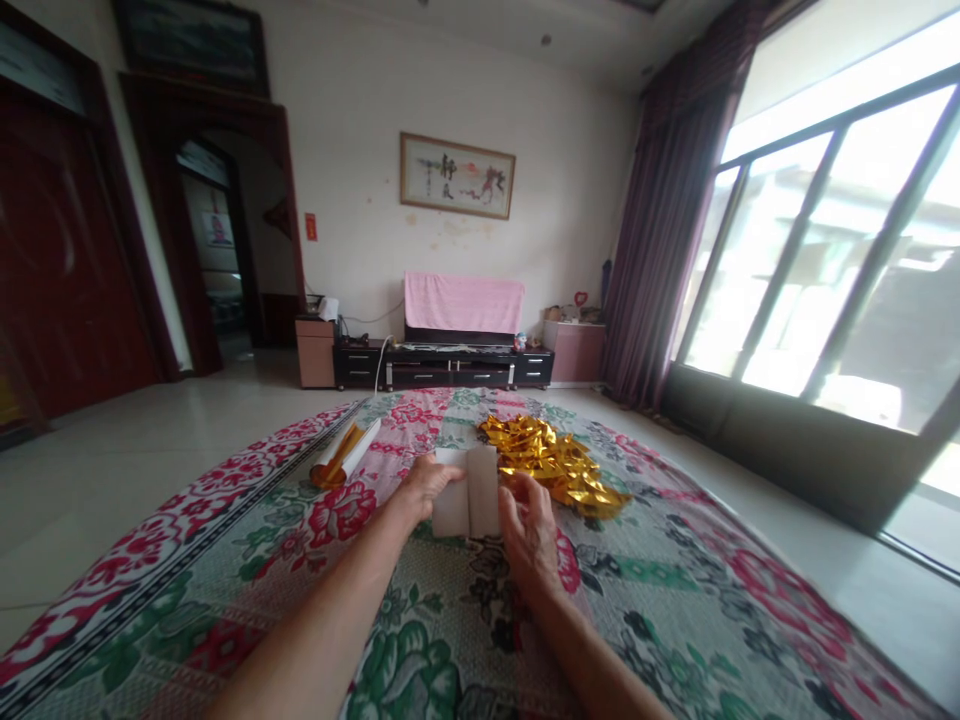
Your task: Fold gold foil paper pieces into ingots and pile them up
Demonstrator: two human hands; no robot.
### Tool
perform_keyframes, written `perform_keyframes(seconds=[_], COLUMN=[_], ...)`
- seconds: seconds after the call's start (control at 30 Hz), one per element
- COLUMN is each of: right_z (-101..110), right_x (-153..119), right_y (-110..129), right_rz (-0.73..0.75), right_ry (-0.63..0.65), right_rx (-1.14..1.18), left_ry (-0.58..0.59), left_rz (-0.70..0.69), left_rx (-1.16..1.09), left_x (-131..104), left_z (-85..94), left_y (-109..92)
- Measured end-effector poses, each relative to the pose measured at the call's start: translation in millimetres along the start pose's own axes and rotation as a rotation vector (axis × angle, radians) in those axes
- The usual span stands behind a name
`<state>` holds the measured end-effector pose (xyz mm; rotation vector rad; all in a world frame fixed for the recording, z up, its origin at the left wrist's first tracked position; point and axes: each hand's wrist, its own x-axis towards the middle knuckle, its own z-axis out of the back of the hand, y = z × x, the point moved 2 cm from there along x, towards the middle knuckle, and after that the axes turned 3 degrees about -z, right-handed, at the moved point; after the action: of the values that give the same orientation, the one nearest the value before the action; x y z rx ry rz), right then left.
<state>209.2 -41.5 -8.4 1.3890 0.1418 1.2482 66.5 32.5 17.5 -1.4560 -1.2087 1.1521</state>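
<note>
A pale sheet of paper [466, 505] with a lengthwise fold is between my two hands, above the flowered cloth. My left hand [426, 485] pinches its left edge, thumb on top. My right hand [531, 520] is at the paper's right edge with fingers bent; the fingertips seem to touch the edge. Just beyond my right hand lies a heap of shiny gold folded foil pieces [559, 462]. Left of my left hand rests a curled sheet [349, 455], gold on one side and white on the other.
The patterned cloth [300, 590] covers the surface before me. Farther back stand a low black cabinet [480, 375], a screen under a pink towel [465, 302] and a pinkish side cabinet [576, 355]. Large windows and a purple curtain [660, 230] are on the right.
</note>
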Motion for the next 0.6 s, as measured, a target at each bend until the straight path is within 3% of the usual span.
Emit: perform_keyframes(seconds=[0.17, 0.37, 0.6], right_z=[-1.0, -0.7, -2.7], right_x=[-2.8, -4.3, -5.6], right_y=[4.5, 8.6, 10.7], right_rz=[-0.032, 0.088, 0.108], right_ry=[0.087, 0.069, 0.162], right_rx=[-0.008, -0.01, 0.045], left_ry=[-0.048, 0.015, 0.067], left_rz=[-0.035, -0.07, -0.058], left_rx=[0.11, 0.129, 0.074], left_x=[0.4, 6.3, -2.6], left_z=[-2.0, -9.5, -13.7], left_y=[1.3, 8.5, 2.7])
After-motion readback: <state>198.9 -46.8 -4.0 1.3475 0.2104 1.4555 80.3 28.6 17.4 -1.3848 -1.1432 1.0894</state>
